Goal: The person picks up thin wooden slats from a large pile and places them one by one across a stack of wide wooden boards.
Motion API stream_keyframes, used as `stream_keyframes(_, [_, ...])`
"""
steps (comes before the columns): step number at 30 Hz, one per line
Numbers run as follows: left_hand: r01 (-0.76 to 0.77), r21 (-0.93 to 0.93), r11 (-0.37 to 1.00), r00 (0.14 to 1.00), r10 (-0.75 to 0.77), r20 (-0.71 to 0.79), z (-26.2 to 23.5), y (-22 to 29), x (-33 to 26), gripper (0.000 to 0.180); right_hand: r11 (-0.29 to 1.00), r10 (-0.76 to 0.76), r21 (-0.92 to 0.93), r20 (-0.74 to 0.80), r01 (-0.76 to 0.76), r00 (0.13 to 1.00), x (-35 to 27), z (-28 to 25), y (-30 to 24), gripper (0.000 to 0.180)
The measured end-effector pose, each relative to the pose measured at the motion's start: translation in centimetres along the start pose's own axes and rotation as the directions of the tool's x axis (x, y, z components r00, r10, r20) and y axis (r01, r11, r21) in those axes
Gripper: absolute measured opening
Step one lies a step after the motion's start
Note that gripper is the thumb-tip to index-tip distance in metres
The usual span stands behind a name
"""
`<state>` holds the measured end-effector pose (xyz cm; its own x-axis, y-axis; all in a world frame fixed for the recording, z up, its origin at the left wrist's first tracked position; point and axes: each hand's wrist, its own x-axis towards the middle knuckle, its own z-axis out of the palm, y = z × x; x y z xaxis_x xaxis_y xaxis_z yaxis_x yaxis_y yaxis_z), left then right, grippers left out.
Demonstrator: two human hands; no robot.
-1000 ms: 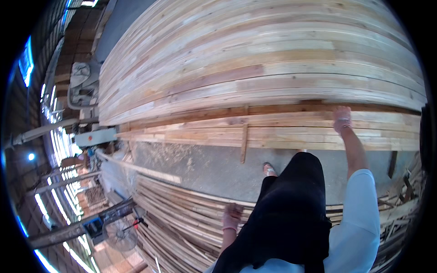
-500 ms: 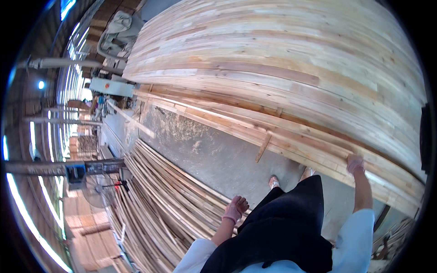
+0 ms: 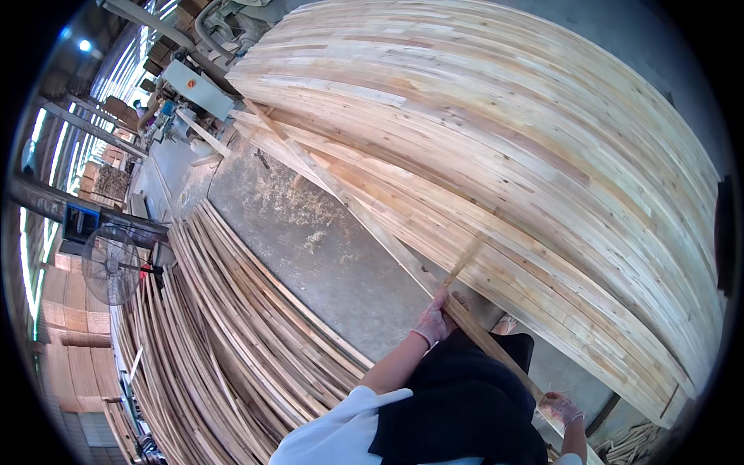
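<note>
Pale wood strip (image 3: 364, 213) off the stack (image 3: 542, 155): left hand (image 3: 432, 322) curled round it, right hand (image 3: 559, 407) gripping its end. Best lift level, clear of stack edge.

White sleeves, black apron, gloves.

Your left hand (image 3: 432, 322) sits at lower centre of the frame, closed around a long wooden strip (image 3: 364, 209); your right hand (image 3: 559, 408) grips the same strip at lower right. The strip runs diagonally from lower right to upper left, along the near edge of the big plank stack (image 3: 504, 139) filling the upper right. A concrete floor (image 3: 310, 248) lies between that stack and the slat pile (image 3: 225, 341) at lower left. A fan (image 3: 111, 265) stands at the left edge, a machine (image 3: 203, 87) at upper left.
</note>
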<state>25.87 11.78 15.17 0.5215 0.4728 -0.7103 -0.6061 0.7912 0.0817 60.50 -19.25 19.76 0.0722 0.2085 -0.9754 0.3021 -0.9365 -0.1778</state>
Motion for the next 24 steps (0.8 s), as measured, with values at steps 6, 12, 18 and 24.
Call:
stream_keyframes(6, [-0.031,-0.071,0.997,0.999,0.029,-0.034,-3.2,-0.3,0.8,0.035,0.79,-0.067,-0.59,-0.357,-0.169,0.932,-5.5,1.9,5.8,0.077])
stream_keyframes(12, [-0.042,-0.063,0.997,0.995,0.036,-0.089,-3.0,0.1,-0.6,0.025,0.749,-0.013,-0.588,-0.475,-0.306,0.88,-7.0,4.7,12.1,0.066])
stream_keyframes(18, [-0.1,-0.099,0.99,0.993,0.093,-0.078,-2.4,-1.0,-2.5,0.023,0.817,-0.172,-0.558,-0.481,-0.149,0.86,-3.8,3.1,14.0,0.054])
stream_keyframes(24, [-0.162,-0.075,0.984,0.986,0.158,-0.054,-2.4,-4.8,-2.6,0.024,0.808,-0.298,-0.589,-0.419,-0.007,0.858,-0.4,-0.2,19.3,0.042])
